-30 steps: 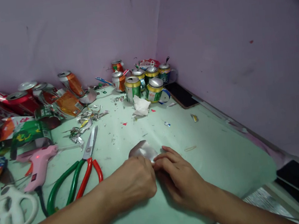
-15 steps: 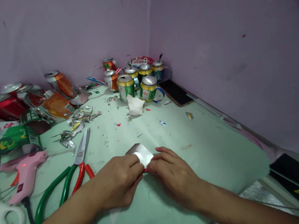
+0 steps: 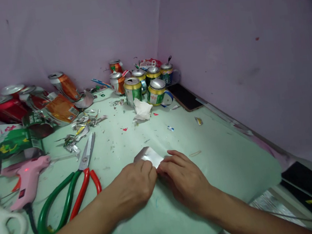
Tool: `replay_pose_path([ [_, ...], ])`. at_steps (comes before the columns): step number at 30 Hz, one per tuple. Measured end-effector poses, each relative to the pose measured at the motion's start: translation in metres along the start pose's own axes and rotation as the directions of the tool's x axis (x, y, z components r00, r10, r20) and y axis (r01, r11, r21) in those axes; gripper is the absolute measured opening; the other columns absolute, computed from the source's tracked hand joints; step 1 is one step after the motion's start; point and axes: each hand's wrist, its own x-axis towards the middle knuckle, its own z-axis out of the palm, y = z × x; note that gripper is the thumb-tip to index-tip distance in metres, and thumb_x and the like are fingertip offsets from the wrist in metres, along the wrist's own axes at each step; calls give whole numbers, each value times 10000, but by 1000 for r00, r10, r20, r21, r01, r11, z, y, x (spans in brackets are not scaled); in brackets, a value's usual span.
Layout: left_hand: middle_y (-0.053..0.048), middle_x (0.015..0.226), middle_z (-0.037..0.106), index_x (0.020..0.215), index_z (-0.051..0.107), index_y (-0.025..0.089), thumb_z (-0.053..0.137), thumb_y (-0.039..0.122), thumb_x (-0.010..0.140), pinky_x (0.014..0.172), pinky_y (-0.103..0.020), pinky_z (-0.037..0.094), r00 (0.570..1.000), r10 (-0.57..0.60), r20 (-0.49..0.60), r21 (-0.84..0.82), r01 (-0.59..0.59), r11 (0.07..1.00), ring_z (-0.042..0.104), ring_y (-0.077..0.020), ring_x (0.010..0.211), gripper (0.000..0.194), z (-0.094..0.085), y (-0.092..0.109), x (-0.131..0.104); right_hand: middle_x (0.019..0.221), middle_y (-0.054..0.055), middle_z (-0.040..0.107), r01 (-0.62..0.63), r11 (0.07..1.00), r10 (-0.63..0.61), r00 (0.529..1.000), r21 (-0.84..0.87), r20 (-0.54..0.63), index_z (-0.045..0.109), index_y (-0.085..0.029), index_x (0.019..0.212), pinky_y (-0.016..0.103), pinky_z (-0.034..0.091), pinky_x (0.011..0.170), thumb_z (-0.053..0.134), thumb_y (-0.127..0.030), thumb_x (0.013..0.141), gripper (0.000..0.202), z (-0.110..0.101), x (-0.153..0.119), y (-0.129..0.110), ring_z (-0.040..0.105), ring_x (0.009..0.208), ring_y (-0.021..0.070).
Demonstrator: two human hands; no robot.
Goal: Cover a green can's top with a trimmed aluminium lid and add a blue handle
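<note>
Both hands pinch a small piece of silvery sheet metal [image 3: 150, 155] along its near edge, just above the table. My left hand [image 3: 137, 181] is closed on the left part of that edge, its knuckles hiding some of the sheet. My right hand [image 3: 184, 177] grips the near right corner, with its fingers bent and one finger lifted. The fingertips of the two hands nearly meet. To the left of my left hand lie large scissors [image 3: 84, 160] with one green and one red handle, blades pointing away.
A pink glue gun [image 3: 29, 180] with a lit red light and white-handled scissors [image 3: 9, 227] lie at left. Cut cans [image 3: 59, 109] and metal scraps [image 3: 85, 123] sit behind. Can mugs [image 3: 156, 94], crumpled tissue [image 3: 143, 109] and a phone [image 3: 185, 96] stand or lie at the back.
My left hand has turned and closed in toward the right fingertips, covering the red strip seen at the sheet's near edge. The whole view has shifted slightly.
</note>
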Motion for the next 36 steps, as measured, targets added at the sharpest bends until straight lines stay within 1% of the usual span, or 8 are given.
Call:
replay_pose_path([
  [4,-80,838,585,910,534,139,429,9,616,575,-343,480,991,-104,86,-228,121,966,551,-223,714,339,-3,-6,4,820,31,653,-102,993,102,995,57,4,520,-180,960,406,427,921,477,-53,805,205,-2,2,-1,583,798,160],
  [8,-48,795,574,858,542,170,430,15,582,562,-295,441,983,-158,92,-296,179,938,546,-193,704,335,-3,-9,6,767,27,643,-107,992,106,994,72,19,524,-180,917,400,441,881,475,-40,802,188,-1,3,0,576,741,161],
  [16,-22,776,526,773,550,194,431,38,691,537,-251,390,948,-310,71,-370,314,874,530,-161,678,213,-5,-6,9,712,31,607,-181,977,175,983,109,61,522,-180,846,365,472,776,476,-25,771,179,0,4,1,538,722,181],
  [19,-24,776,550,738,564,189,433,64,745,555,-258,383,915,-379,136,-408,400,821,553,-157,669,181,-11,-4,13,707,37,601,-217,970,208,975,111,84,525,-176,841,375,476,769,483,-33,763,169,-1,4,1,535,723,187],
  [23,-29,724,585,647,548,193,442,119,766,524,-280,336,859,-451,240,-367,511,777,571,-182,625,176,-21,-4,19,767,39,631,-156,982,151,987,108,55,536,-178,898,407,447,862,485,-13,737,236,-1,2,1,556,793,193],
  [27,-30,662,617,642,549,212,452,138,744,485,-277,291,837,-471,278,-345,544,765,580,-212,592,159,-26,-7,22,836,42,667,-21,998,20,1000,54,9,537,-163,991,434,403,940,475,5,725,320,-3,-3,-2,570,863,199],
  [32,-21,621,628,684,533,222,476,161,722,454,-258,280,815,-484,320,-335,575,746,577,-207,544,92,-25,-11,26,825,67,682,64,997,-61,996,-44,57,544,-111,1024,440,430,907,427,10,770,305,-6,-8,-6,582,845,211],
  [36,-24,648,636,704,510,221,475,174,725,461,-261,282,815,-481,324,-340,574,745,592,-211,575,62,-25,-13,29,777,80,666,101,993,-97,992,-55,77,554,-85,996,382,486,833,399,22,802,271,-5,-6,-7,586,802,199],
])
